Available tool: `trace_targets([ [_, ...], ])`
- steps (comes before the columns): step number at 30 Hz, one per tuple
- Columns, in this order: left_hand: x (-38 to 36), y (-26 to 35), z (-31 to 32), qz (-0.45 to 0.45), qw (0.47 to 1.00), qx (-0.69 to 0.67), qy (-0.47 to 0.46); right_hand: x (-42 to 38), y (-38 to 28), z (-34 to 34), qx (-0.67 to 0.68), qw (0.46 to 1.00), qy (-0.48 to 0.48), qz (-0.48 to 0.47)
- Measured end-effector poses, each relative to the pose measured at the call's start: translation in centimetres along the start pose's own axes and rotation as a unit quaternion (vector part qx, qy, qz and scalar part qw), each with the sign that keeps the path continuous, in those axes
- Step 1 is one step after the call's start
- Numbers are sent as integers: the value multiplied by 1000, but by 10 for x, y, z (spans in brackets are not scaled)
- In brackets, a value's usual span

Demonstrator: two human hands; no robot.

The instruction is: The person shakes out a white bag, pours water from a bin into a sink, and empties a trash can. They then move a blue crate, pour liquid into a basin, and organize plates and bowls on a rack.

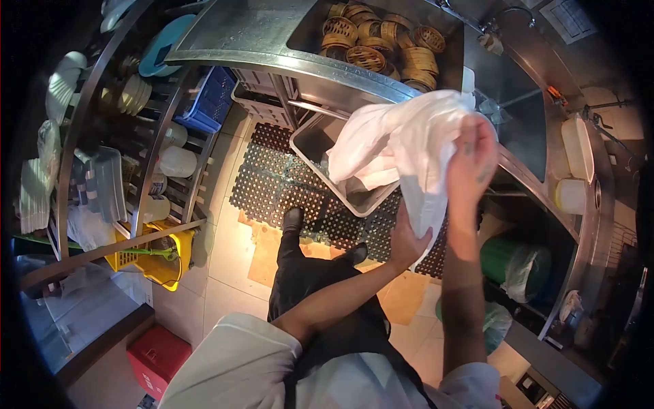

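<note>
A large white cloth (398,136) hangs bunched in front of me, between the sink edge and a grey tub (325,178). My right hand (475,153) is closed on the cloth's upper right part, its fingers somewhat blurred. Lower down, my left hand (411,240) grips a hanging fold of the same cloth, with the thumb on the near side. Part of the cloth dips over the tub's opening and hides much of its inside.
Round bamboo steamers (368,58) are piled in the steel sink (310,34). Black perforated mats (272,177) cover the floor ahead. A yellow mop bucket (178,255) stands at left beside metal shelves (146,170). A green bin (504,262) sits under the right counter.
</note>
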State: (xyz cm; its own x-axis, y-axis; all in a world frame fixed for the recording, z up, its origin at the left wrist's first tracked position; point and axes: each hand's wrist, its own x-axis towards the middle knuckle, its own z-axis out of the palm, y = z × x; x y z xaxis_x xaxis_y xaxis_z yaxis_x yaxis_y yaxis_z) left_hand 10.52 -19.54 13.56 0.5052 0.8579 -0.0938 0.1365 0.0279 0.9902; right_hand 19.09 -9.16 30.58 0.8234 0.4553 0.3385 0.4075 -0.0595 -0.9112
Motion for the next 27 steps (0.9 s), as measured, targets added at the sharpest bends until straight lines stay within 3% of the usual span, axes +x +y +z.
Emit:
trace_targets([
  [3, 2, 15, -42, -4, 999, -23, -35, 30, -9, -38, 44, 999, 25, -8],
  [4, 6, 11, -61, -79, 995, -40, -53, 37, -14, -51, 33, 999, 33, -14],
  [5, 13, 21, -89, -31, 998, 46, 8, 44, -19, -64, 24, 999, 44, -21],
  [6, 24, 23, -123, 41, 992, 123, 0, 49, -22, -75, 25, 998, 48, -22],
  [7, 40, 10, -152, 12, 997, 79, -13, 53, -25, -87, 23, 998, 47, -19],
  [9, 72, 67, -205, 71, 972, 226, 2, 58, -30, -109, 21, 998, 49, -16],
  [11, 106, 109, -234, 152, 941, 303, 21, 63, -32, -126, -192, 974, 4, -119],
  [12, 127, 124, -244, 245, 906, 346, 6, 66, -32, -131, -188, 976, 9, -107],
  [17, 175, 198, -245, 375, 845, 381, -3, 81, -30, -160, -201, 969, 63, -127],
  [20, 190, 241, -246, 506, 761, 403, 40, 92, -36, -185, -157, 971, 71, -166],
  [21, 197, 253, -249, 529, 738, 417, 43, 92, -44, -192, -161, 970, 75, -166],
  [23, 190, 290, -244, 476, 729, 486, 77, 93, -61, -204, -191, 957, 53, -213],
  [24, 195, 301, -244, 517, 708, 472, 93, 94, -69, -209, -256, 934, 88, -234],
  [26, 211, 316, -244, 589, 660, 449, 126, 98, -78, -223, -234, 940, 77, -236],
  [27, 215, 325, -246, 603, 664, 428, 114, 99, -83, -228, -210, 946, 62, -238],
])
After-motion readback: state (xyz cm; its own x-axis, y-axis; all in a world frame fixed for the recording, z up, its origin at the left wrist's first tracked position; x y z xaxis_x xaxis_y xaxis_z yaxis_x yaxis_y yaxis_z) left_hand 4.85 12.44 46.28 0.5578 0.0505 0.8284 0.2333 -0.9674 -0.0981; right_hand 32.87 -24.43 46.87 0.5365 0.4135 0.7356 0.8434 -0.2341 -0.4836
